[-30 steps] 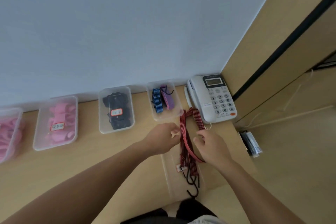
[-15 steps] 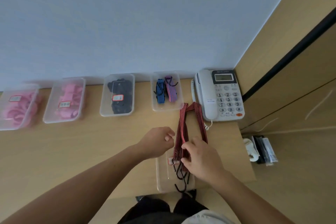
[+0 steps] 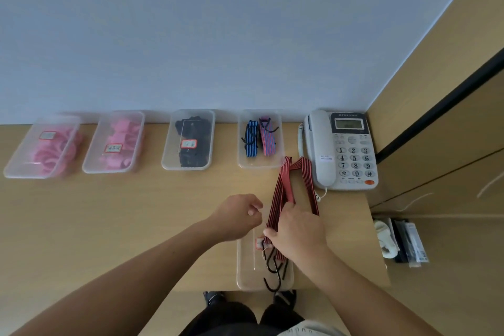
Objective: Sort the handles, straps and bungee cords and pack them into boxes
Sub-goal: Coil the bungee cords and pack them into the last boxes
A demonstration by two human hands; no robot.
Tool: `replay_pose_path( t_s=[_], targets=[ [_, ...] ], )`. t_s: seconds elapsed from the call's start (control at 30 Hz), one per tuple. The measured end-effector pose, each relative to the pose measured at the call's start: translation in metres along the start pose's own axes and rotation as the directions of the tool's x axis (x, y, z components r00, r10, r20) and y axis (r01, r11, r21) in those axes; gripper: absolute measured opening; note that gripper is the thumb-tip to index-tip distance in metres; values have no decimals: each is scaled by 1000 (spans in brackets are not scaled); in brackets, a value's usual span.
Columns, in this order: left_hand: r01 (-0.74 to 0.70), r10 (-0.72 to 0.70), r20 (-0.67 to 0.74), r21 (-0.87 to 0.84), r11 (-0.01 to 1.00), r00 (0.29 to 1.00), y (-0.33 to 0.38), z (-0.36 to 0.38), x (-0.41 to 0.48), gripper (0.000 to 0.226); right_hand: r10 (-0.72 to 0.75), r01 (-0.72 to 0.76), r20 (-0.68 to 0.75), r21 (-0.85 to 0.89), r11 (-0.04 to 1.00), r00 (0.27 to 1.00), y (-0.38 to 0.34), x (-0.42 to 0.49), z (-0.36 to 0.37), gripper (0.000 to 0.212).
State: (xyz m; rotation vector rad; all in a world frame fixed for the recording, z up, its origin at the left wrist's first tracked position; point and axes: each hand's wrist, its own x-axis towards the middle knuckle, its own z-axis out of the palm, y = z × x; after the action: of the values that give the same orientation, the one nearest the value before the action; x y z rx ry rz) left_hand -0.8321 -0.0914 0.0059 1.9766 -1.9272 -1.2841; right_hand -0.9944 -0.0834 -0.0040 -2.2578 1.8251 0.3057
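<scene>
Red-and-black striped bungee cords (image 3: pixel 287 188) lie folded on the desk, their black hooks (image 3: pixel 273 275) hanging into a clear box (image 3: pixel 245 275) at the front edge. My right hand (image 3: pixel 296 229) grips the cords near the hook end. Just left of the cords, my left hand (image 3: pixel 240 213) hovers with fingers curled, holding nothing that I can see. Along the wall stand four clear boxes: pink handles (image 3: pixel 43 147), pink pieces (image 3: pixel 116 142), black straps (image 3: pixel 191 139), and blue and purple bungee cords (image 3: pixel 259 139).
A white desk telephone (image 3: pixel 341 150) sits at the back right corner, touching the cords' far loop. Beyond the desk's right edge, small items (image 3: pixel 401 243) lie on a lower surface. A wooden panel rises on the right.
My right hand has slid down the cords toward the hooks and closed round them. The head camera tilted, so the boxes and phone sit lower in view.
</scene>
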Motion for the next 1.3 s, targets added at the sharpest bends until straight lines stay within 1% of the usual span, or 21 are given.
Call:
replay_pose_path(
  t_s=[0.1, 0.2, 0.3, 0.4, 0.47, 0.53, 0.63, 0.7, 0.77, 0.83, 0.87, 0.9, 0.93, 0.97, 1.03, 1.1, 1.13, 1.17, 1.2, 1.23, 1.3],
  targets=[
    [-9, 9, -5, -2, 1000, 1000, -1, -2, 0, 32, 16, -16, -3, -21, 1000, 1000, 7, -2, 2, 40],
    [-25, 25, 8, 4, 1000, 1000, 2, -3, 0, 32, 52, -52, 6, 27, 998, 999, 13, -3, 4, 32],
    [-44, 44, 18, 3, 999, 999, 7, -5, 0, 32, 150, -151, 19, 168, 974, 988, 19, -3, 0, 29],
    [-76, 76, 18, -2, 997, 997, 16, -11, -1, 32, 255, -257, 57, 385, 887, 965, 31, -3, -12, 33],
    [-101, 101, 21, -20, 995, 995, 25, -16, -2, 32, 281, -279, 88, 578, 767, 956, 40, -4, -26, 29],
    [-132, 134, 27, -59, 989, 991, 36, -21, -4, 31, 303, -267, 90, 743, 614, 949, 46, -5, -46, 25],
    [-202, 218, 65, -196, 960, 974, 57, -28, -10, 29, 324, -215, 130, 946, 243, 937, 51, -9, -80, 16],
    [-244, 281, 78, -313, 918, 956, 73, -36, -17, 27, 281, -191, 173, 981, 37, 944, 53, -12, -100, 14],
    [-279, 341, 87, -406, 870, 936, 86, -46, -24, 22, 244, -167, 192, 979, -119, 951, 53, -13, -115, 18],
    [-319, 405, 113, -443, 838, 907, 98, -56, -31, 15, 230, -129, 199, 950, -285, 953, 53, -14, -126, 19],
    [-342, 436, 123, -450, 825, 892, 103, -61, -34, 11, 232, -106, 196, 929, -354, 953, 53, -15, -131, 19],
    [-365, 462, 118, -456, 811, 879, 107, -65, -36, 9, 237, -86, 191, 916, -392, 952, 53, -17, -135, 19],
    [-386, 482, 98, -470, 794, 871, 111, -68, -39, 13, 247, -76, 181, 921, -382, 952, 52, -17, -138, 19],
    [-396, 495, 73, -504, 768, 866, 114, -71, -41, 17, 267, -75, 163, 947, -312, 950, 53, -18, -139, 19],
    [-396, 514, 29, -602, 694, 857, 119, -76, -44, 16, 335, -65, 81, 996, -61, 939, 53, -18, -138, 27],
    [-382, 519, -3, -681, 624, 855, 123, -83, -46, 14, 360, 80, -141, 981, 177, 922, 51, -21, -139, 29],
    [-376, 518, -17, -709, 597, 855, 125, -86, -45, 14, 311, 192, -259, 954, 231, 914, 50, -23, -140, 26],
    [-369, 515, -28, -732, 573, 856, 125, -89, -45, 16, 236, 289, -334, 935, 208, 912, 48, -26, -139, 28],
    [-362, 511, -36, -748, 556, 859, 125, -91, -44, 17, 158, 341, -357, 932, 120, 921, 46, -28, -138, 32],
    [-352, 504, -41, -763, 542, 863, 125, -93, -44, 16, 92, 343, -342, 939, 3, 935, 44, -31, -137, 36],
    [-340, 488, -63, -794, 503, 870, 126, -93, -45, 12, 29, 285, -285, 936, -206, 958, 40, -32, -136, 39]
  ],
)
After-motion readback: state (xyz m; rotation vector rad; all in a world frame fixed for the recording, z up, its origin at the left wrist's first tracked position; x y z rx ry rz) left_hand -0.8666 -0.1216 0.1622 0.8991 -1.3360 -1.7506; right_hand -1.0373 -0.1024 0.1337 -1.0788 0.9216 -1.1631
